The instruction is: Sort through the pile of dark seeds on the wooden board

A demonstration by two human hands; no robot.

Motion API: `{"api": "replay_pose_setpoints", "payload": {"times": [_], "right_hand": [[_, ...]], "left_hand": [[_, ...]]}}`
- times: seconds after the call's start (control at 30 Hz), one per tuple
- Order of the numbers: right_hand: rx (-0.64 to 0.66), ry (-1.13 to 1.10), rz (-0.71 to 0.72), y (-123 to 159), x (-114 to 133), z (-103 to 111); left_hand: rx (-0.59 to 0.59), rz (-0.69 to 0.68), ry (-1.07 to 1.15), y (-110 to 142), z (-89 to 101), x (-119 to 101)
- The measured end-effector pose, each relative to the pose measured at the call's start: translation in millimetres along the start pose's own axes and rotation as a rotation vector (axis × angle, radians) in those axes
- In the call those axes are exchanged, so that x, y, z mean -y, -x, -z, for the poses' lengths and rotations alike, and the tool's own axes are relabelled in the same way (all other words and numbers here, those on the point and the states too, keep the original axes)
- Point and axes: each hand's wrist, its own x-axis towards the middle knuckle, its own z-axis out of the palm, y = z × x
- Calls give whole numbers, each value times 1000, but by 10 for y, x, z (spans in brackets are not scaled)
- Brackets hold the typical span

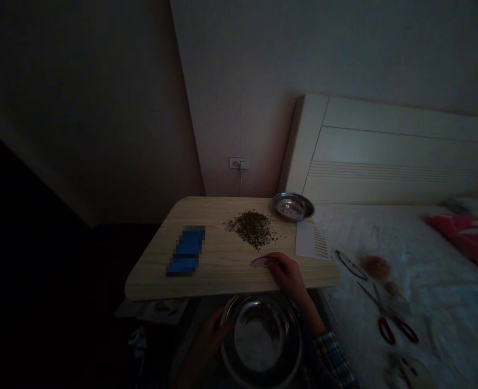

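On the light wooden table (218,210) lies a loose pile of small greenish-brown grains (255,227), with stray ones scattered round it. My right hand (285,270) rests low over the table just in front of the pile. Its fingers are closed on a small, thin, clear-looking piece with a dark curved edge (258,261), whose kind is hard to make out in the dim light. Below the table's front edge, a wide metal basin (258,335) sits close to my body. My left hand (212,335) grips its left rim, the fingers partly in shadow.
A smaller metal bowl (293,206) stands at the table's back right corner, beside a white slotted card (309,240). A blurred-out blue object (187,251) lies on the left. On the bed at right are scissors (386,316) with red handles and glasses (351,265).
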Motion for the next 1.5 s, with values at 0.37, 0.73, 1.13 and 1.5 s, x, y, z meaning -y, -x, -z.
{"api": "replay_pose_setpoints", "payload": {"times": [0.37, 0.73, 1.13, 1.5], "right_hand": [[-2, 1, 14, -6, -12, -2], [11, -28, 11, 8, 43, 18], [72, -61, -3, 3, 85, 48], [110, -66, -5, 11, 91, 61]], "left_hand": [[7, 18, 7, -13, 11, 45], [14, -24, 11, -15, 9, 49], [25, 13, 11, -15, 11, 35], [-13, 43, 20, -24, 11, 9]]}}
